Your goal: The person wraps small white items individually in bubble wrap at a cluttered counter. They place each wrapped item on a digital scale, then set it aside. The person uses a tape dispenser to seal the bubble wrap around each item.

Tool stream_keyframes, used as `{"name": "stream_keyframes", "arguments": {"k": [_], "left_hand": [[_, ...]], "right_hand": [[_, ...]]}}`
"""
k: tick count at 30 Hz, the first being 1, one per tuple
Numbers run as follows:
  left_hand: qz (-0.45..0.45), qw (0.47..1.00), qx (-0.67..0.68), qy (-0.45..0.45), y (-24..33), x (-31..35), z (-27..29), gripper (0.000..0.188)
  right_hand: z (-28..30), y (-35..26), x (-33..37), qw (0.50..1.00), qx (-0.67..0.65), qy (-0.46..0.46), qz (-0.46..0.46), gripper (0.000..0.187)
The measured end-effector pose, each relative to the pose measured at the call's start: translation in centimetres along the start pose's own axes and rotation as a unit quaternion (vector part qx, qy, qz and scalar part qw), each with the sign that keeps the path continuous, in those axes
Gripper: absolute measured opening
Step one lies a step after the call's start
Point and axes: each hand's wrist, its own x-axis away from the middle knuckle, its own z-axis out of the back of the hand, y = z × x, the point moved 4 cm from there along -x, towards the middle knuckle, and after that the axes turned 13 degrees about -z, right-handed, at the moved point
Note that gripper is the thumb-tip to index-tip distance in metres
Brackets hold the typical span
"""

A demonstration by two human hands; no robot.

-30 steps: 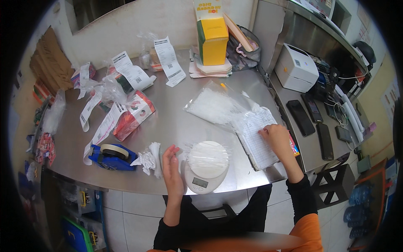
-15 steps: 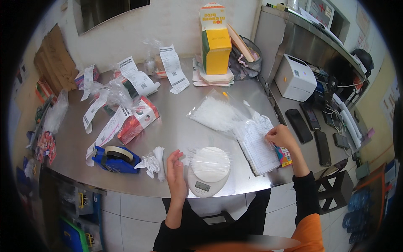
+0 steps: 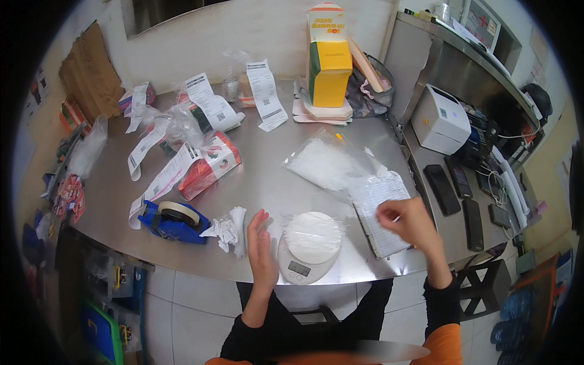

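A white kitchen scale (image 3: pixel 309 271) with a small display stands near the table's front edge. Thin white strands (image 3: pixel 313 236) lie across its round platform, their ends sticking out on both sides. My left hand (image 3: pixel 260 250) is upright just left of the scale, fingers stretched and holding nothing. My right hand (image 3: pixel 409 222) hovers over an open ruled notebook (image 3: pixel 378 246), thumb and fingers pinched together; anything between them is too small to see. Beyond the notebook, partly over its top, lies a clear plastic bag (image 3: pixel 325 163) of white strands.
Left of the scale sit crumpled white paper (image 3: pixel 231 230), a blue tape dispenser (image 3: pixel 173 223) and bagged packages (image 3: pixel 210 165) with printed slips. A yellow carton (image 3: pixel 330 73) stands at the back. On the right are a white label printer (image 3: pixel 441 118) and several dark handheld devices (image 3: pixel 442 190).
My right hand has moved left and nearer to me, over the notebook, still pinched. My left hand stays open beside the scale. The whole view has shifted slightly.
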Motion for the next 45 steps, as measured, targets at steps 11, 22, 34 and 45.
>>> {"name": "stream_keyframes", "arguments": {"k": [11, 22, 34, 45], "left_hand": [[-0.027, 0.994, 0.056, -0.089, 0.4, -1.5, -2.1, 0.049], [0.018, 0.994, 0.055, -0.091, -1.8, -1.0, -2.1, 0.045], [0.120, 0.976, 0.177, 0.040, -1.4, 0.4, -0.2, 0.048], [0.076, 0.967, 0.224, 0.090, -1.7, 1.0, 0.6, 0.047]], "right_hand": [[-8.1, -7.6, -1.5, 0.944, 0.267, 0.014, 0.194, 0.010], [-9.4, -7.8, -2.2, 0.961, 0.203, -0.005, 0.186, 0.014], [0.3, 3.1, -1.2, 0.958, 0.178, 0.122, -0.187, 0.025], [-4.1, 8.6, -3.3, 0.948, 0.208, 0.207, -0.127, 0.021]]}}
